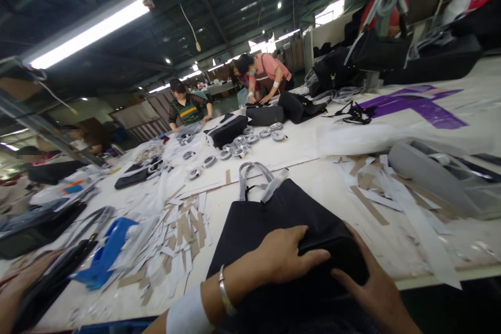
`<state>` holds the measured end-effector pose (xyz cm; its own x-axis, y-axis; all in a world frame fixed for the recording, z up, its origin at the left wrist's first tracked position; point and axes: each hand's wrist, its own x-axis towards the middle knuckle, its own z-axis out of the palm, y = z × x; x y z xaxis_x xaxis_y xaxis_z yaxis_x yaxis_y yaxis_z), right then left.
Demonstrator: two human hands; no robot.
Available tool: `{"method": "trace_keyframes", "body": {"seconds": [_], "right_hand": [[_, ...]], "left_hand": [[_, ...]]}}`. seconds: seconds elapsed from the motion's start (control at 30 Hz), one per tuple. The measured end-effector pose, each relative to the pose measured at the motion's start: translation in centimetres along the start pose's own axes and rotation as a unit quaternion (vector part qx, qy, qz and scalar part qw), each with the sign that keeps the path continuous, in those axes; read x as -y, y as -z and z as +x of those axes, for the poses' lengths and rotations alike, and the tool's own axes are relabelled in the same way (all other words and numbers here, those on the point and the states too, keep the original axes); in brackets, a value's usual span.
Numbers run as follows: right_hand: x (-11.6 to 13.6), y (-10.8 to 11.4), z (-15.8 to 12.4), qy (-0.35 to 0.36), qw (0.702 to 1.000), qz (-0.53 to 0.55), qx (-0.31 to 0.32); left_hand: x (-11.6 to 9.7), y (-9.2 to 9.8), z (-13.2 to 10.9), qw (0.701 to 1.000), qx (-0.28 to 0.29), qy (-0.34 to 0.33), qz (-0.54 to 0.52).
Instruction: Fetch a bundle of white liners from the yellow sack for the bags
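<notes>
A black fabric bag (270,219) with grey webbing handles (256,180) lies flat on the white table (313,177) right in front of me. My left hand (284,255), with a silver bracelet on the wrist, lies on the bag's near folded edge, thumb and fingers closed over the fabric. My right hand (370,284) presses on the same folded edge from the right, fingers curled against it.
Strips of white and brown paper (176,240) litter the table left and right of the bag. A blue tape dispenser (105,258) sits at the left. Rolls of tape (242,146), more black bags and a grey tray (438,177) lie beyond. Other people work at the far end.
</notes>
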<state>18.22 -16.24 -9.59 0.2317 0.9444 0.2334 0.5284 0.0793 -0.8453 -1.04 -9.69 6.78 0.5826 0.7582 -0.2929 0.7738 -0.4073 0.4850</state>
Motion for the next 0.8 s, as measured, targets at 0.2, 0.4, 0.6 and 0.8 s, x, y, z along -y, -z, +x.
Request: {"method": "trace_keyframes", "body": {"seconds": [0.2, 0.4, 0.6, 0.8], "right_hand": [[-0.6, 0.1, 0.3, 0.053, 0.998, 0.016, 0.015], [0.0, 0.5, 0.2, 0.039, 0.999, 0.022, 0.012], [1.4, 1.9, 0.9, 0.024, 0.993, 0.089, 0.078], [1.5, 2.1, 1.1, 0.049, 0.988, 0.109, 0.095]], "left_hand": [[-1.2, -0.6, 1.8, 0.998, 0.038, -0.007, -0.039], [0.0, -0.9, 2.3, 0.987, -0.071, -0.034, -0.14], [2.3, 1.5, 6.8, 0.971, -0.087, -0.222, 0.025], [2.7, 3.2, 11.0, 0.946, 0.068, -0.317, -0.018]]}}
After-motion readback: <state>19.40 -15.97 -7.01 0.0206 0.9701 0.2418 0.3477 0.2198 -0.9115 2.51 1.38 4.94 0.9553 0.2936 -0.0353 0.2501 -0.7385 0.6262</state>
